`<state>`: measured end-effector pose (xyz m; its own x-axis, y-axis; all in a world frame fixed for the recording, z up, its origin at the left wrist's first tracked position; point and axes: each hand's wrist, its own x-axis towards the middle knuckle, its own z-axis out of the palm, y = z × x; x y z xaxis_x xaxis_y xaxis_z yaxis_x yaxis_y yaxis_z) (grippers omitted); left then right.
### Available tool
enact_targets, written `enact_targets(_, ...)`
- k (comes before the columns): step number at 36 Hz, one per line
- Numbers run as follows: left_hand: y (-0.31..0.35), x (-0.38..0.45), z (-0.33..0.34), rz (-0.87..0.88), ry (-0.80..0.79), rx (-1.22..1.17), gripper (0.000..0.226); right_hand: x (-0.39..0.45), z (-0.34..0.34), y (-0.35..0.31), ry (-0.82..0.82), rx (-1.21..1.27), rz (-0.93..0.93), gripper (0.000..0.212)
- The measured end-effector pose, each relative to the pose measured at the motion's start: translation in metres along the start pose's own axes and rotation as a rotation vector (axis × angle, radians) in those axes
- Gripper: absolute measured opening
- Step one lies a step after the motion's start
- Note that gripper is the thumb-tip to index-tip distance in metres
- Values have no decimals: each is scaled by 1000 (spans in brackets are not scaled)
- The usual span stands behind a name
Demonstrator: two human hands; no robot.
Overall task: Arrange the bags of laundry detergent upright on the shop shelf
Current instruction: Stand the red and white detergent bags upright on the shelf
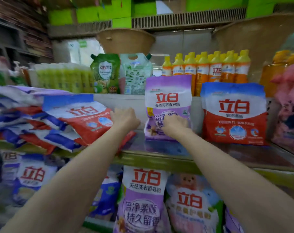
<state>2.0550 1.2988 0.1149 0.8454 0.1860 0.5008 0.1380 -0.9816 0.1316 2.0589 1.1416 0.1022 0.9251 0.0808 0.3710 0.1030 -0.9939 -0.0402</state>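
Observation:
A purple detergent bag [168, 100] stands upright on the shelf [159, 157] at centre. My right hand [175, 125] lies against its lower front, fingers bent on the bag. A red, white and blue detergent bag [233, 115] stands upright to its right. On the left, several red and blue bags lie flat in a pile; the top one [82, 115] leans up at an angle. My left hand [124, 119] touches that top bag's right edge, its fingers hidden behind the hand.
Behind the bags stand green pouches [106, 73], yellow-capped orange bottles [208, 69] and pale green bottles [62, 78]. Pink packs [289, 105] fill the right end. More detergent bags [143, 199] stand on the shelf below. A woven basket [124, 41] sits above.

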Motion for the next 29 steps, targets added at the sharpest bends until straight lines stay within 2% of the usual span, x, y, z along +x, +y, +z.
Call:
enact_targets(3,-30,-6,-14,-49,93,-37,40,3,-1,-25,-7,37,-79,38)
enact_targets(6,-62,-13,-22,-98,97,-50,43,4,-3,-50,-3,35,-148,36)
enact_targets(12,-132,-27,-30,-398,194,-46,58,5,-4,-99,19,75,-267,37)
enact_targets(14,-143,-31,-34,-522,197,-144,66,6,-2,-110,18,104,-281,36)
enact_targets(16,-150,-30,-36,-626,148,-345,66,7,-1,-119,24,126,-279,36)
enact_targets(18,-153,-27,-36,-634,50,-498,60,8,1,-123,30,132,-285,35)
enact_targets(22,-151,-22,-33,-699,43,-458,72,11,5,-124,15,138,-286,33)
enact_targets(26,-139,-19,-35,-631,172,-399,45,17,14,-120,-13,192,-277,34)
enact_targets(29,-126,-20,-33,-492,332,-525,31,22,17,-112,-41,317,-247,32)
